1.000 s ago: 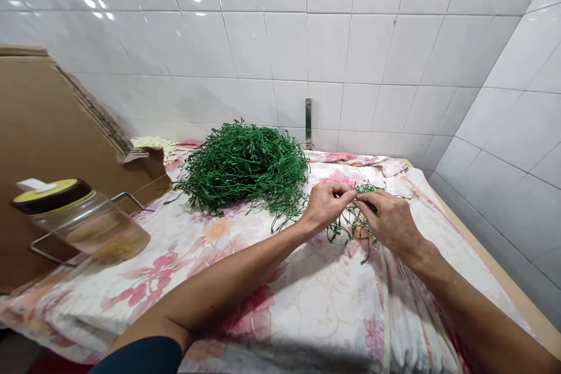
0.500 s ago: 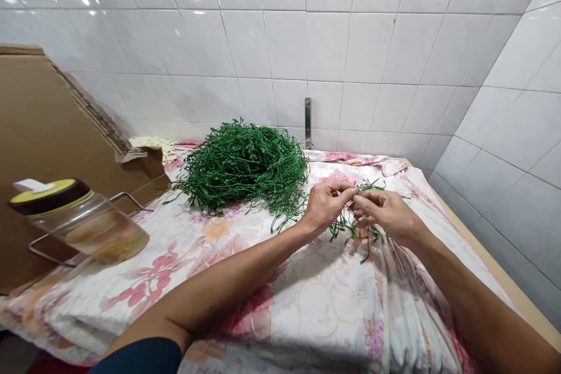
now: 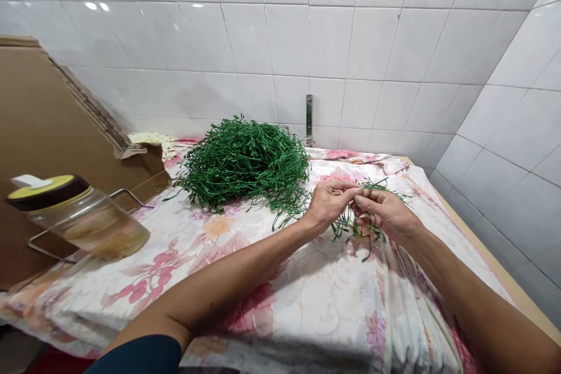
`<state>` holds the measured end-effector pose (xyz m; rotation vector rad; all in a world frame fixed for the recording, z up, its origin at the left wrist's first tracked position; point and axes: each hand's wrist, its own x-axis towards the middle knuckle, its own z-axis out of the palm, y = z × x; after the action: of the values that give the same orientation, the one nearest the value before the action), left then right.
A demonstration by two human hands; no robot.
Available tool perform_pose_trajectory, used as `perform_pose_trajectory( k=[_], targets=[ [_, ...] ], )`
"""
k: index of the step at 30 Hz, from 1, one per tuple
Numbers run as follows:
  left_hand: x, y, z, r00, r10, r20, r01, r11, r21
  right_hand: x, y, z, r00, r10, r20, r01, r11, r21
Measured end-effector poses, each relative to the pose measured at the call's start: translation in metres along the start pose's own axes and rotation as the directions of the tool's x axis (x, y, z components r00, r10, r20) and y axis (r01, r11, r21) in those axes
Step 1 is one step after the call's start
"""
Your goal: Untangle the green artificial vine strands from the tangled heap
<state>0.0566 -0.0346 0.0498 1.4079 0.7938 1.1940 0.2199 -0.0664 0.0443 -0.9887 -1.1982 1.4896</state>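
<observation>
A big heap of thin green plastic stems (image 3: 243,163) lies on the flowered cloth (image 3: 324,304). To its right, my left hand (image 3: 328,204) and my right hand (image 3: 388,213) meet fingertip to fingertip. Both are closed in a pinch; whatever is between the fingertips is too small to make out. Loose green stems (image 3: 344,227) lie under and around my right hand, some sticking out behind it.
On the left a clear jar (image 3: 94,225) with a yellow and dark lid stands by a wire handle, before a brown cardboard box (image 3: 39,105). Pale yellow pieces (image 3: 155,141) lie behind. A metal bracket (image 3: 309,120) is on the tiled wall.
The view has shifted slightly. Both hands remain pinched together at nearly the same spot, with only small finger movement.
</observation>
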Motion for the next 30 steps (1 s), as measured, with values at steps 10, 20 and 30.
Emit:
perform_pose_trajectory(
  k=[10,20,30],
  targets=[
    [0.001,0.0,-0.003,0.999,-0.03,0.023,0.029,1.0,0.008,0.003,0.006,0.003,0.983,-0.167,-0.074,0.139,0.946,-0.295],
    [0.012,-0.015,0.004,0.986,0.139,-0.094,-0.091,0.915,0.394,-0.004,0.011,0.005,0.735,-0.644,0.212,0.243,-0.042,-0.969],
    [0.009,-0.005,0.002,0.985,0.171,-0.011,-0.143,0.858,0.493,-0.002,0.002,-0.006,0.844,-0.535,0.026,0.217,0.297,-0.93]
  ],
)
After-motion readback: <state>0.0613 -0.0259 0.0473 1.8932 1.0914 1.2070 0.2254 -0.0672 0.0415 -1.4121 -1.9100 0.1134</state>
